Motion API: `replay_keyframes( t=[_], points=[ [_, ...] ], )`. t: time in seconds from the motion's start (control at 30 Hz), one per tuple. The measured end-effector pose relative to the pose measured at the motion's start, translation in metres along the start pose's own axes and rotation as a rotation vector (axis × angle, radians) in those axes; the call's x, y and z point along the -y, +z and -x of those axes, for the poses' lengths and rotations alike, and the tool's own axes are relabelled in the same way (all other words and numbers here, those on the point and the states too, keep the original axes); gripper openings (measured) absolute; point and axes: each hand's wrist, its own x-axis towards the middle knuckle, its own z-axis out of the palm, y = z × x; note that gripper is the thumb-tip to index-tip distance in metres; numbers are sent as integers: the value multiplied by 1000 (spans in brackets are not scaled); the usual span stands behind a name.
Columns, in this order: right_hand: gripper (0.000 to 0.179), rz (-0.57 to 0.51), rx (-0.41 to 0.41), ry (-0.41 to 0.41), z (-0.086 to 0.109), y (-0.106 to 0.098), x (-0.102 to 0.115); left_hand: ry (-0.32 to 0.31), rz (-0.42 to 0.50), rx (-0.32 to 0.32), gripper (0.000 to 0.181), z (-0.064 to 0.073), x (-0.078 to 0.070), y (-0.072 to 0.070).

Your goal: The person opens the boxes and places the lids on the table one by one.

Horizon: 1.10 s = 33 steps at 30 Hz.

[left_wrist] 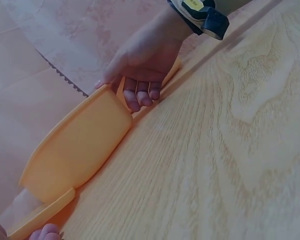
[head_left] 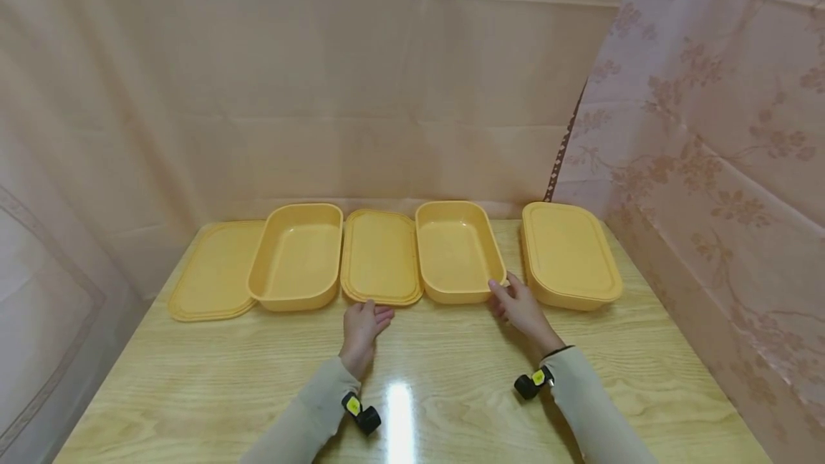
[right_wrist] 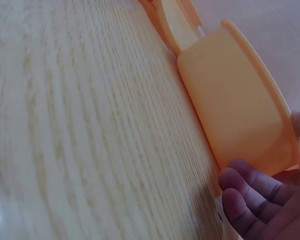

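1. Left hand point(head_left: 361, 331) pinches near edge of middle lid point(head_left: 382, 256), which sits between left open container point(head_left: 296, 253) and right open container point(head_left: 456, 253).
2. Right hand point(head_left: 523, 312) grips right open container's near-right corner.
3. Lidded container point(head_left: 573, 253) further right, left lid point(head_left: 215, 271) far left; all yellow, on bench point(head_left: 457, 378).

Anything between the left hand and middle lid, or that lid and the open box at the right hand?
Nothing visible: the left hand grips the middle lid, with the open box directly beside it.
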Motion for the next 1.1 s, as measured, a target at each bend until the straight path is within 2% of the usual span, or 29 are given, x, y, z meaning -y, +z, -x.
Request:
replay_keyframes(
  t=[0.1, 0.33, 0.57, 0.77, 0.93, 1.1],
  points=[
    [47, 4, 1, -1, 0, 0, 0, -33, 19, 40, 41, 1, -1, -2],
    [48, 10, 5, -4, 1, -1, -1, -168, 172, 154, 46, 3, -7, -6],
    [48, -4, 1, -8, 1, -2, 0, -226, 208, 244, 48, 8, -8, -7],
    [50, 3, 13, 15, 2, -2, 0, -264, 181, 283, 46, 11, -8, -5],
    [50, 10, 8, 11, 2, -2, 1, -259, 88, 312, 44, 10, -9, -4],
    [49, 14, 9, 8, 2, -2, 2, -239, -1, 371, 46, 6, -9, -2]
  ],
)
